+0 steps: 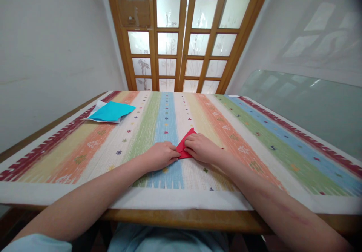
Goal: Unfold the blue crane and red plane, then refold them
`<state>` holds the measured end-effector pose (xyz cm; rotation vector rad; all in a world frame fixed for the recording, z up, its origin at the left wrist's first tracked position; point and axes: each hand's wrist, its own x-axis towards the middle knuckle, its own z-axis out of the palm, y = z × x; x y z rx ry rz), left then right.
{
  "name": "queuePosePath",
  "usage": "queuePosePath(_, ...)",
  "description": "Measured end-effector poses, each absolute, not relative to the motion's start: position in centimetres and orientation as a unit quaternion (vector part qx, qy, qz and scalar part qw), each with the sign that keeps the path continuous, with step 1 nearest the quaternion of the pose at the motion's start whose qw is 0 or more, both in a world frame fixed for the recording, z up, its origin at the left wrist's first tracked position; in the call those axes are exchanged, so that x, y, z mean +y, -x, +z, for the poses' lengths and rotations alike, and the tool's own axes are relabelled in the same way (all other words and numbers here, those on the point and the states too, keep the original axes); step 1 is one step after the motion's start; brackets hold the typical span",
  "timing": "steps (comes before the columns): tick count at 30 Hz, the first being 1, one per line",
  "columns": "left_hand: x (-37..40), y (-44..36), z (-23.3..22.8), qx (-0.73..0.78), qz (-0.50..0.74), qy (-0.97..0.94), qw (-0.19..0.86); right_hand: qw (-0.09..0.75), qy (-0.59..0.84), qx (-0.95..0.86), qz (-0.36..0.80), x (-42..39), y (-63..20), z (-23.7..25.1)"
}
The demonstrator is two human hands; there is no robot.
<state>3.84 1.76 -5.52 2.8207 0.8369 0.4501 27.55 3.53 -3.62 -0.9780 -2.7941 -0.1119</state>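
— What are the hands doing?
— I see my left hand (pixel 161 154) and right hand (pixel 201 147) pressed flat on the red paper (pixel 185 145), fingertips pinning its folded edge, probably to crease it.
— Where?
— On the striped cloth (pixel 254 139) at the bench's (pixel 181 216) near edge; blue sheets (pixel 111 111) lie far left of the paper.

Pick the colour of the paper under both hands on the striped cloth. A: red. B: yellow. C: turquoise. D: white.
A: the left hand and right hand both press on a folded red paper; the turquoise paper lies untouched at the table's far left corner.
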Motion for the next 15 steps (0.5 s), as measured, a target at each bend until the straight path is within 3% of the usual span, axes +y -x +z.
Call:
queuePosePath(9,2.6,-2.2,-5.0,0.222,0.137,-0.957,0.126,0.055,0.307,-0.950,-0.021,5.5,-27.5,-4.5)
queuePosePath(15,2.4,-1.4,-3.8,0.209,0.099,-0.964,0.132,0.078,0.310,-0.947,-0.011,5.4,-27.5,-5.1)
